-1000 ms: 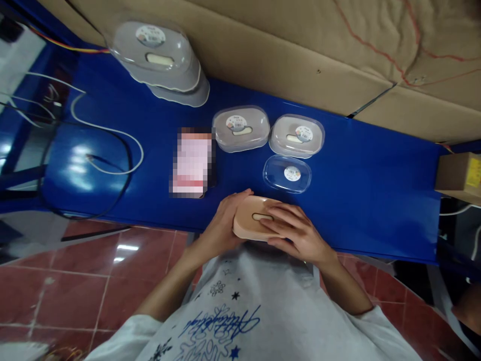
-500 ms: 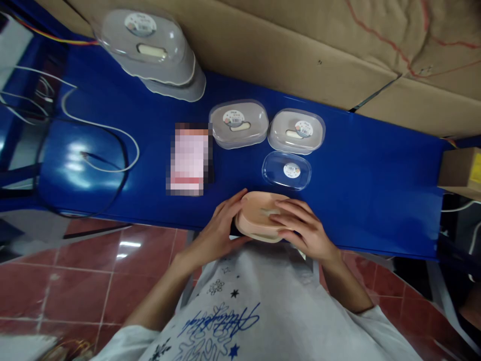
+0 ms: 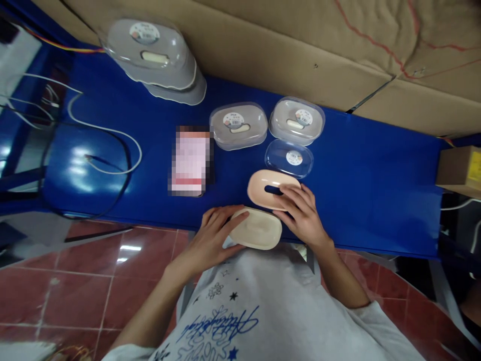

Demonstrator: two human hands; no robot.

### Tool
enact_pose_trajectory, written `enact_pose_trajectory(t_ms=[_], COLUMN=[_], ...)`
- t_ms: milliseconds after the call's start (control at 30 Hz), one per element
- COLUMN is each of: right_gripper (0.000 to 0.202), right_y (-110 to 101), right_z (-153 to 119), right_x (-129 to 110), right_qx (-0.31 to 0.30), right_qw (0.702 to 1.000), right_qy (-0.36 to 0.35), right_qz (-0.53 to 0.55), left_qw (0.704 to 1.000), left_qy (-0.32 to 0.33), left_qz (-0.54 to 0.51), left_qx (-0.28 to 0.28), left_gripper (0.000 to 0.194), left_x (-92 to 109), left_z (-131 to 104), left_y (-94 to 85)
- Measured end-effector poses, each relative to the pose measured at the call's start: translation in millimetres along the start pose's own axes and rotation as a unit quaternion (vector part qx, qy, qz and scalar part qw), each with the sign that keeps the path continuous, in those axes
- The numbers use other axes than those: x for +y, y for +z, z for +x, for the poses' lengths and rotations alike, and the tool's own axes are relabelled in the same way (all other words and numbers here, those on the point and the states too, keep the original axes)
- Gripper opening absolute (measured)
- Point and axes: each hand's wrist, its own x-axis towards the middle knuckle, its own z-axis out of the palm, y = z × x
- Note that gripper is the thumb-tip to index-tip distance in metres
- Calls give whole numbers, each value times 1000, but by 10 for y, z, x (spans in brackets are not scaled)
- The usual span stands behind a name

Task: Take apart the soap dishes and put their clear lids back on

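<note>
My left hand [image 3: 221, 233] is closed on the left end of a cream oval tray [image 3: 259, 230] at the table's front edge. Just beyond it, a peach oval soap dish [image 3: 259, 188] with a slot in its middle is gripped at its right end by my right hand [image 3: 302, 213]. Through the slot the blue table shows. Behind the dish lies a clear plastic lid [image 3: 280, 155] with a round white label. Two grey soap boxes, the left one [image 3: 221, 133] and the right one [image 3: 281, 125], stand farther back under clear lids.
Larger grey boxes [image 3: 165, 75] are stacked at the back left of the blue table [image 3: 368, 185]. A blurred pinkish item [image 3: 190, 163] lies left of centre. White and black cables [image 3: 135, 143] cross the left side. A cardboard box [image 3: 458, 170] is at the right edge.
The peach dish has come off the cream tray. My right hand has moved it forward, while my left hand keeps the tray near my body.
</note>
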Motion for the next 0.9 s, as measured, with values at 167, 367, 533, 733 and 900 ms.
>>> enact_pose_trajectory(t_ms=[167, 367, 533, 733, 900], right_gripper=[65, 46, 53, 53, 51], right_y=[-89, -128, -71, -29, -75], right_z=[2, -152, -135, -9, -15], right_x=[-145, -412, -491, -394, -42], right_qx=[-28, -55, 12, -14, -28], right_qw=[999, 986, 988, 988, 998], right_qy=[-30, -138, -127, -148, -42], right_qz=[-36, 71, 85, 28, -46], left_qw=[999, 965, 869, 757, 707], left_qy=[3, -36, -112, -256, -294], left_qz=[-8, -231, -455, -597, -626], left_qx=[40, 114, 160, 71, 149], left_gripper=[83, 93, 118, 79, 66], left_x=[50, 132, 300, 374, 196], left_z=[100, 144, 190, 164, 22], left_y=[65, 120, 157, 136, 87])
